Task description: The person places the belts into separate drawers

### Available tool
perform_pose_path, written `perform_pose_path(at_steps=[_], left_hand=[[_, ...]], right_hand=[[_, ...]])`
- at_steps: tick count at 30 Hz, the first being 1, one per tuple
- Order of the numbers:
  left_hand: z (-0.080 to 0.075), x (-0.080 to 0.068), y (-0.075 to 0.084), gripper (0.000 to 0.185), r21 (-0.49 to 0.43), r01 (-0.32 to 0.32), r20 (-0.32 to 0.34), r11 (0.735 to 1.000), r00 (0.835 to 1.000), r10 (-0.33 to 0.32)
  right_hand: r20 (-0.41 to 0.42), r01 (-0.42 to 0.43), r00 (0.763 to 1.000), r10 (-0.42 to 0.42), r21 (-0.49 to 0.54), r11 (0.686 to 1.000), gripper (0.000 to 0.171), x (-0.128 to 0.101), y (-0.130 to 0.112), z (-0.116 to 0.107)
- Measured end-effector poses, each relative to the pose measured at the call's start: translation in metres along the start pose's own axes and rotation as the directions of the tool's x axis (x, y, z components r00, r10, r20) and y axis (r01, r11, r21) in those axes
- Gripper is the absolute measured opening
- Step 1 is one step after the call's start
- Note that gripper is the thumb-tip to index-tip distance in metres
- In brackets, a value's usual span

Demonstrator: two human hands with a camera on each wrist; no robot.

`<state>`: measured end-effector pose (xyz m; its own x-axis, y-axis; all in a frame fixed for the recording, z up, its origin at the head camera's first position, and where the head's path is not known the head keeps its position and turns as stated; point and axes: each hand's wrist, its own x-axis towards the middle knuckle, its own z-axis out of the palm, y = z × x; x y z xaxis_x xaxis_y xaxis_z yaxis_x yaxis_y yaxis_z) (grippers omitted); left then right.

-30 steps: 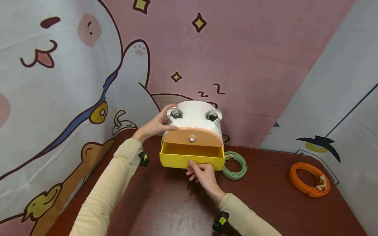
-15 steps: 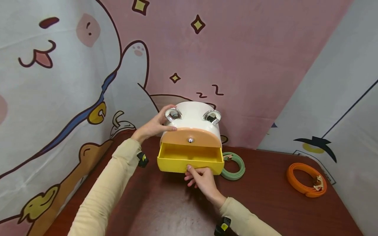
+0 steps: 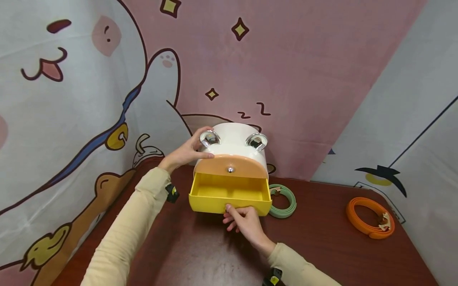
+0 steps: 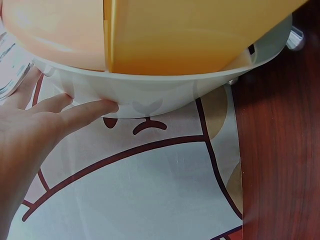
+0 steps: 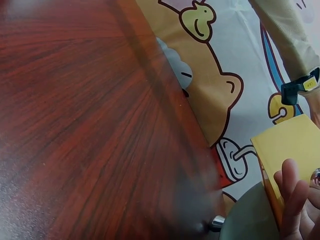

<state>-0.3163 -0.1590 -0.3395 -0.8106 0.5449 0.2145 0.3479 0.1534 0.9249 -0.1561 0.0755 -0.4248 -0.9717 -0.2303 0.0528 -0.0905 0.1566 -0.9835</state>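
Your right hand (image 3: 247, 224): thumb and fingers pinch the small silver knob (image 5: 315, 176) at the front of the yellow drawer (image 3: 209, 204). The knob shows in the right wrist view; from above, the thumb mostly covers it.

Change: over the last second you have drawn the drawer toward you. More of its yellow floor shows than a second ago; in the last half second it gained only a little. Reads as a slow, controlled pull, perhaps near its end.

Your left hand (image 3: 184, 155): same place on the white box (image 3: 230, 137), at its left side. Thumb lies across the front, fingers reach round the side by the silver eye ring (image 3: 205, 140). The box itself has hardly shifted, so your brace appears to be taking the pull. For the work, that means the drawer slides out rather than dragging the box along, and its inside is better exposed to reach.

Just above the drawer: orange panel (image 3: 211, 165), its own knob untouched.

Farther out: coiled green belt (image 3: 292, 200) near the drawer's right end; cannot tell if they touch. Coiled orange belt (image 3: 360, 226) well off to the right. Both lie on the dark red table (image 3: 171, 254), printed cloth (image 3: 304, 79) behind.
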Motion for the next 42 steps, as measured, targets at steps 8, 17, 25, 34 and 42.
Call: perform_pose_path(at_steps=[8, 17, 25, 34, 42], left_hand=[[0.001, 0.0, 0.003, 0.084, 0.031, 0.044, -0.018, 0.999, 0.999, -0.044], [0.001, 0.0, 0.002, 0.084, 0.049, 0.049, -0.018, 0.998, 0.999, -0.049], [-0.001, 0.002, 0.0, 0.084, 0.041, 0.035, -0.004, 0.999, 0.999, -0.034], [0.0, 0.002, 0.002, 0.084, 0.048, 0.05, -0.012, 0.998, 0.999, -0.049], [0.0, 0.001, 0.001, 0.084, 0.055, 0.059, -0.021, 0.997, 0.998, -0.058]], right_hand=[[-0.002, -0.032, 0.999, 0.032, 0.014, 0.999, 0.034, -0.005, -0.003, 0.0], [0.018, -0.05, 0.999, 0.049, 0.014, 0.999, 0.034, -0.007, 0.001, 0.002], [0.017, -0.054, 0.998, 0.053, 0.036, 0.998, 0.039, -0.003, 0.028, 0.005], [-0.014, -0.064, 0.998, 0.065, 0.066, 0.996, 0.038, -0.008, 0.027, 0.008], [-0.025, -0.056, 0.998, 0.058, 0.068, 0.996, 0.035, -0.012, 0.028, 0.011]])
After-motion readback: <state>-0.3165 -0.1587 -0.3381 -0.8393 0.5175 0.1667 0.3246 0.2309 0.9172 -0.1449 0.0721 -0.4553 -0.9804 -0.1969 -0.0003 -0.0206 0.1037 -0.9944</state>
